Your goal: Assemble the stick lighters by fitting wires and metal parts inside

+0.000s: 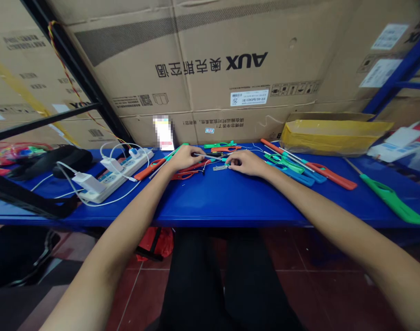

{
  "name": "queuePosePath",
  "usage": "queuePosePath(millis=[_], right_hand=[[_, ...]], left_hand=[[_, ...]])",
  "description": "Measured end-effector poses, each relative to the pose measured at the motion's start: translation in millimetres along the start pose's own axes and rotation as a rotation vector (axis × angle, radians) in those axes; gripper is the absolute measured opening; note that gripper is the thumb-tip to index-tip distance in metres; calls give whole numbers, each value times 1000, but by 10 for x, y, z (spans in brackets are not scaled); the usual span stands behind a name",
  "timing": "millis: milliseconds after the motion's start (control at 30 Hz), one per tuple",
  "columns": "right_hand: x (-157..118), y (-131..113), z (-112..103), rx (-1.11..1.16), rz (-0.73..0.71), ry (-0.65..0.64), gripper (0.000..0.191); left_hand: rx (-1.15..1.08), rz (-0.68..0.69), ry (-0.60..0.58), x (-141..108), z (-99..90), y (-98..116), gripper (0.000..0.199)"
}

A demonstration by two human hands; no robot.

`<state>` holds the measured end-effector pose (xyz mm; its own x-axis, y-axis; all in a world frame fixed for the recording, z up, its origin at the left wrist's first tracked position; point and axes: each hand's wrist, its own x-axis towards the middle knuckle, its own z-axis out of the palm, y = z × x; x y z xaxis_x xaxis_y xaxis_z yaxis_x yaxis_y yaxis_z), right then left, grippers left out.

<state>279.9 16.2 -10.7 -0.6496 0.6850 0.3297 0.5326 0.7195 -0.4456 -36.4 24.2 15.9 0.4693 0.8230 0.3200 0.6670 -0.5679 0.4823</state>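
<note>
My left hand (186, 157) is closed, thumb and fingers pinching one end of a thin metal lighter tube (213, 158) just above the blue table. The fingers of my right hand (247, 162) are closed at the tube's other end, which has a green part. Below the right fingertips lies a small clear, flat piece (220, 168). Red lighter casings (185, 174) and a thin wire lie next to the left hand. Behind both hands rest a green lighter casing (218, 144) and a red one (226, 149). Finer details between the fingers are too small to make out.
Right of my hands lie blue casings (297, 175), a red long lighter (330, 175) and a green long lighter (389, 198). A yellow-taped carton (334, 135) stands behind. At left are a power strip (118, 177) with chargers and cables, and a lit phone (164, 133).
</note>
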Motion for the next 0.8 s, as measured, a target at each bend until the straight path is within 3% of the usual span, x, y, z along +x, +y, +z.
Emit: queuePosePath(millis=[267,533,800], right_hand=[[-12,-52,-19,-15,10,26,15],[-33,-82,-48,16,-13,73,19],[-27,-38,-17,35,0,71,17]], left_hand=[[-108,33,79,1,11,-33,30],[-175,44,81,0,42,-35,24],[-355,20,202,29,70,-67,18]])
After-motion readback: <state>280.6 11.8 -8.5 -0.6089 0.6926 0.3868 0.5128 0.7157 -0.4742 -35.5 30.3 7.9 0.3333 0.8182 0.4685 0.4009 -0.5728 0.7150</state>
